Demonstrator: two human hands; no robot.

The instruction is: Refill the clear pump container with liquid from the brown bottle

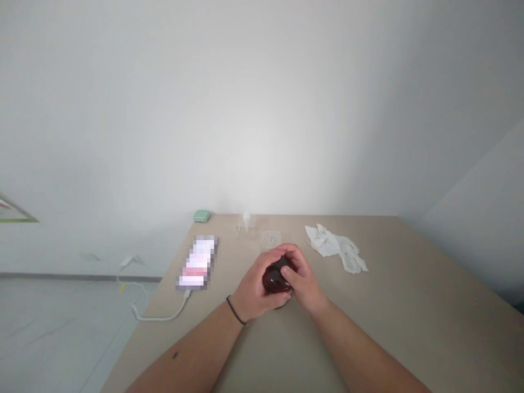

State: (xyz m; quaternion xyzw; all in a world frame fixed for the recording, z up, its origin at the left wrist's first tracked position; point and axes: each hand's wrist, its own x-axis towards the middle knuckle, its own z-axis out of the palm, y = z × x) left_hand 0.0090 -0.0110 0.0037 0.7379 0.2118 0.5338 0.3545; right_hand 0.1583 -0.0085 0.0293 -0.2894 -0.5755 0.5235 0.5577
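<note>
Both hands are wrapped around a glossy, dark red rounded object (275,279) low over the middle of the table. My left hand (254,286) curls about its left side, the thumb along the near edge. From the right, my right hand (305,281) closes over it, with the thumb on its dark top. The fingers hide much of its outline, so its exact kind does not show. A clear plastic piece (271,239) lies just beyond the fingertips.
Left on the tan table (368,327) lies a phone (198,262) with a white cable (164,318) running off the edge. Toward the wall are a small green case (201,216) and a clear container (246,222). Crumpled white tissues (335,248) lie right.
</note>
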